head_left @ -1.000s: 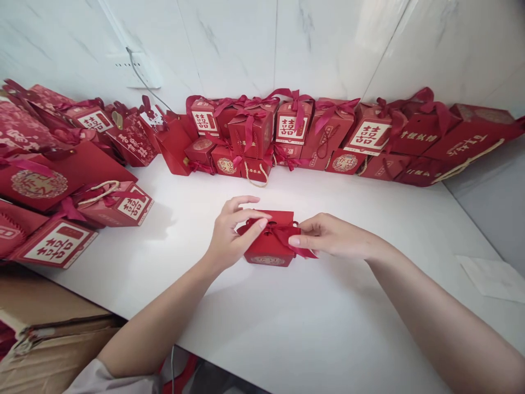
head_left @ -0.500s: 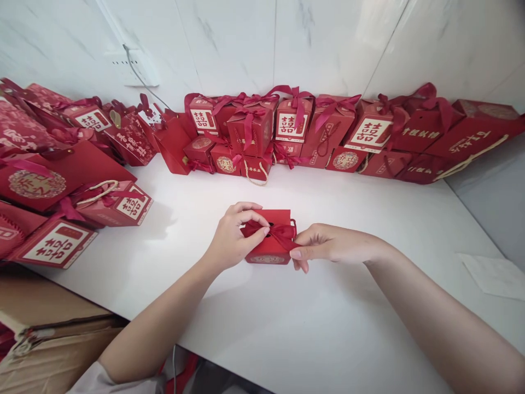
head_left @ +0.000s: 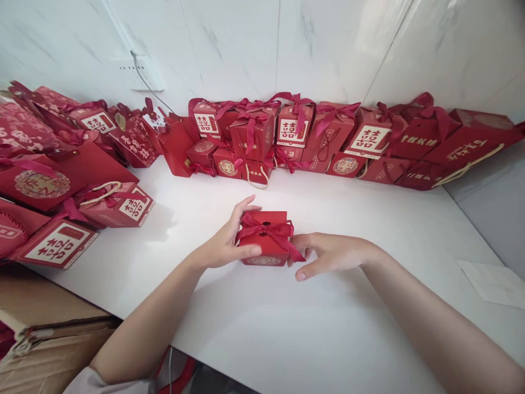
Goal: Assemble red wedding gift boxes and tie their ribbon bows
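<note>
Pale grey sleeve [head_left: 107, 383], loosely creased, around left upper arm [head_left: 118, 353].

The small box [head_left: 264, 258] is bright red with a gold medallion; its bow [head_left: 268, 230] is crimson, the tabletop [head_left: 320, 323] white.

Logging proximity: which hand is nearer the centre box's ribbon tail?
Right: the right hand is beside the ribbon tail; the left hand is at the left of the box.

Passing freely over the near middle of the table [head_left: 287, 328]; meeting stacked boxes [head_left: 333, 134] behind and piled boxes [head_left: 41, 185] at left.
</note>
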`<state>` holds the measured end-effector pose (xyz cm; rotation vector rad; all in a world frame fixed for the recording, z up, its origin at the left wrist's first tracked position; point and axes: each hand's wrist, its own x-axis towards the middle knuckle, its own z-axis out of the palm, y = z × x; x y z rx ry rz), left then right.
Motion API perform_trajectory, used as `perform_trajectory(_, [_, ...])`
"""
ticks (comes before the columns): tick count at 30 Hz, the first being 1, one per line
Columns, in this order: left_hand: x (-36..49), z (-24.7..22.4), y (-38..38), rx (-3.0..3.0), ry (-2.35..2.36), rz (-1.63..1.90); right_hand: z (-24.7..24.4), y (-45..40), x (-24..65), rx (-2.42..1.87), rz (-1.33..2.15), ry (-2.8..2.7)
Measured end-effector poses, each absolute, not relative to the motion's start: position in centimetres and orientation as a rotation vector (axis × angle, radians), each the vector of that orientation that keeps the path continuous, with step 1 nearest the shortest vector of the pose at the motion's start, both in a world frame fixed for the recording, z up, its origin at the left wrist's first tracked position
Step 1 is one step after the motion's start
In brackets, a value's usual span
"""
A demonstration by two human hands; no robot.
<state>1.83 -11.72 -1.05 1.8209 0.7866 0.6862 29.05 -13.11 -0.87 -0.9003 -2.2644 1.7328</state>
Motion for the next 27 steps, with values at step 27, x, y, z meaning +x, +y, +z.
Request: perform_trajectory(27, [2.9, -2.6, -11.8, 1.941, 0.685, 1.244, -8.1, -13.1, 25.3, -0.86, 0.944, -1.617])
